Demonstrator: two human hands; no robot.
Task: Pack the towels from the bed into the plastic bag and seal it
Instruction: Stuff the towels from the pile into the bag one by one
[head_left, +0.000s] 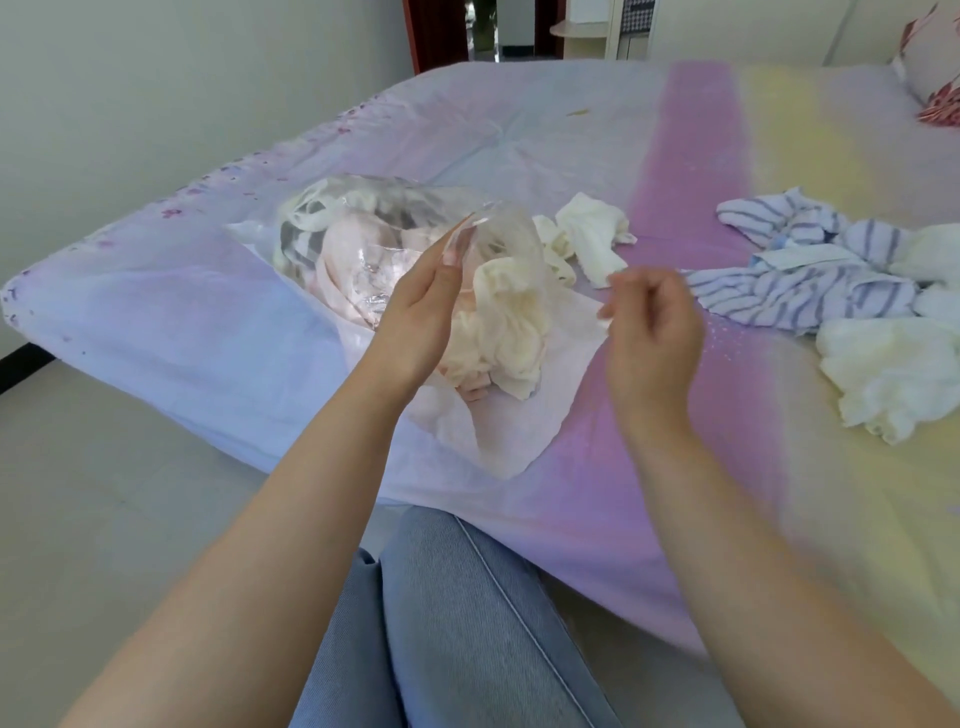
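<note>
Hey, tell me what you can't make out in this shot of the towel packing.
Head view only:
- Right hand: motion blur hides whether its grip holds the plastic bag edge.
- Towels inside the bag: number unclear, glare and creased film.
- White towel pile: cut off by right edge.
- Left hand fingertips: behind the film.

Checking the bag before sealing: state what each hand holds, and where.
Left hand holds the plastic bag at its raised mouth edge. Right hand pinches the opposite mouth edge, blurred.
</note>
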